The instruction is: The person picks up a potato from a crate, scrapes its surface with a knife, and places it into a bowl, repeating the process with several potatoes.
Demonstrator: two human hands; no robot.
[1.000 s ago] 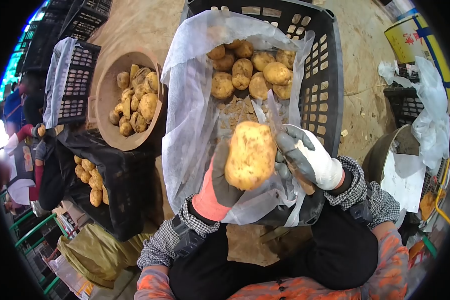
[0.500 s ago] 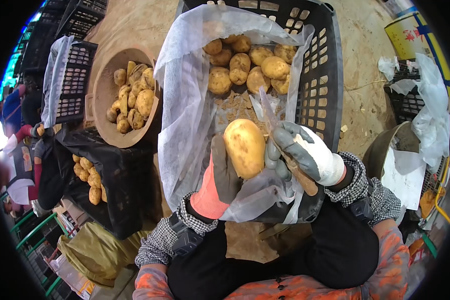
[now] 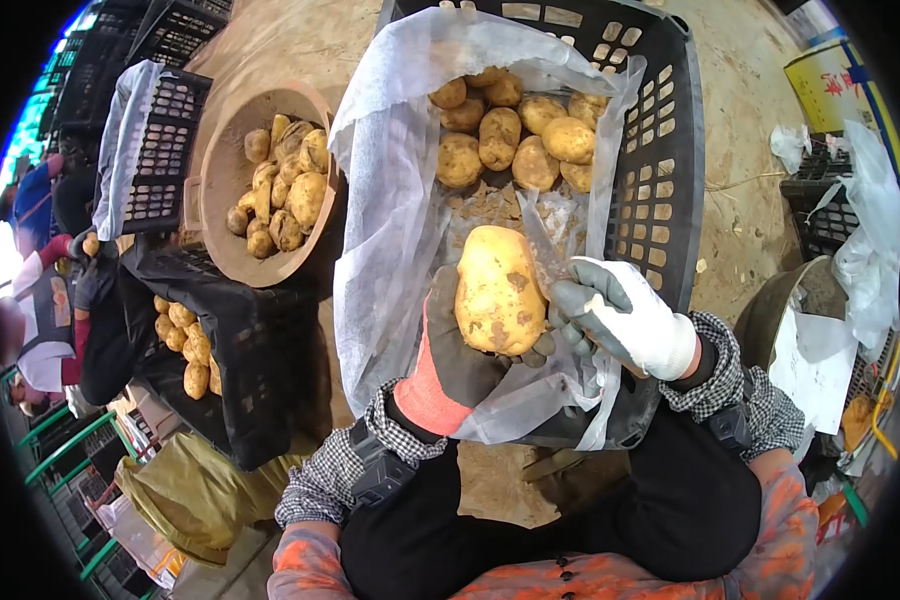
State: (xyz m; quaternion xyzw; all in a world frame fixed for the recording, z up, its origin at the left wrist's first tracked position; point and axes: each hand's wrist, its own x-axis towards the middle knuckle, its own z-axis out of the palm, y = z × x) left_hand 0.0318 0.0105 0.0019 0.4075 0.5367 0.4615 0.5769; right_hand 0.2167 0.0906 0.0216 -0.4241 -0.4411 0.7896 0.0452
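One potato (image 3: 498,290), turned since, stays clamped in left fingers (image 3: 442,315); right fingers (image 3: 572,300) grip knife (image 3: 547,243).

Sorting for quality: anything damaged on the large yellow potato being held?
The large yellow potato in the grey-and-red gloved left hand has dark brown blemishes mid-right and near the bottom. The white-gloved right hand holds a thin-bladed knife beside it.

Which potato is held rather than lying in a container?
The potato in the left hand, beside the knife in the right hand, over the black crate; others lie in containers.
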